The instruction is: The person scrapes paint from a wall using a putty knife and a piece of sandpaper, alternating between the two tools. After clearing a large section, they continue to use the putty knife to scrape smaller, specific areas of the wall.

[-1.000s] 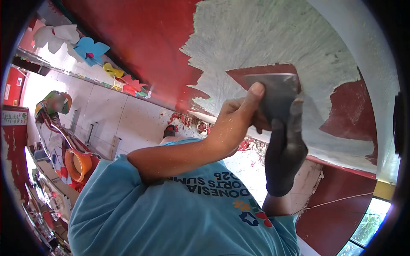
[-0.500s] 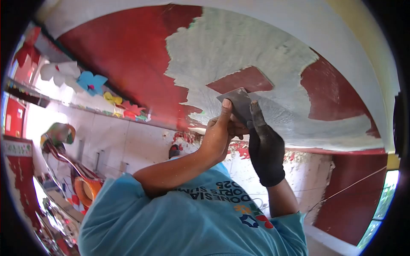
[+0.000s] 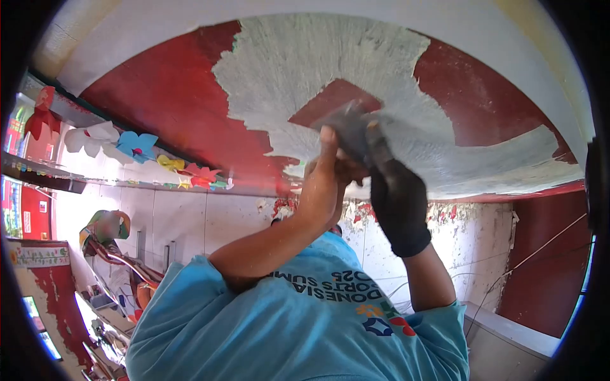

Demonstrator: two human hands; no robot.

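Note:
Over a red surface (image 3: pixel 171 108) partly coated with streaky grey-white filler (image 3: pixel 286 76), both my hands hold a flat dark grey plate (image 3: pixel 351 134), blurred by motion. My left hand (image 3: pixel 324 168) is bare, its thumb pressed along the plate's near left corner and the other fingers bent underneath. My right hand (image 3: pixel 397 184), in a black glove, grips the right side, with one finger stretched up along that edge. Just beyond the plate lies a straight-edged reddish-brown patch (image 3: pixel 337 101) framed by the filler; the plate overlaps its lower edge in this view.
A pale curved border (image 3: pixel 368 13) rims the coated surface. Coloured paper flowers (image 3: pixel 136 146) hang on the left. Behind them, a person (image 3: pixel 108 232) in a patterned head covering is at the lower left. White tiled wall (image 3: pixel 171 213) has peeling red paint. A thin cord (image 3: pixel 540 244) runs at right.
My hands and the plate have shifted slightly up and left in view, and the plate is now blurred. The whole view has also shifted. Both hands keep their hold.

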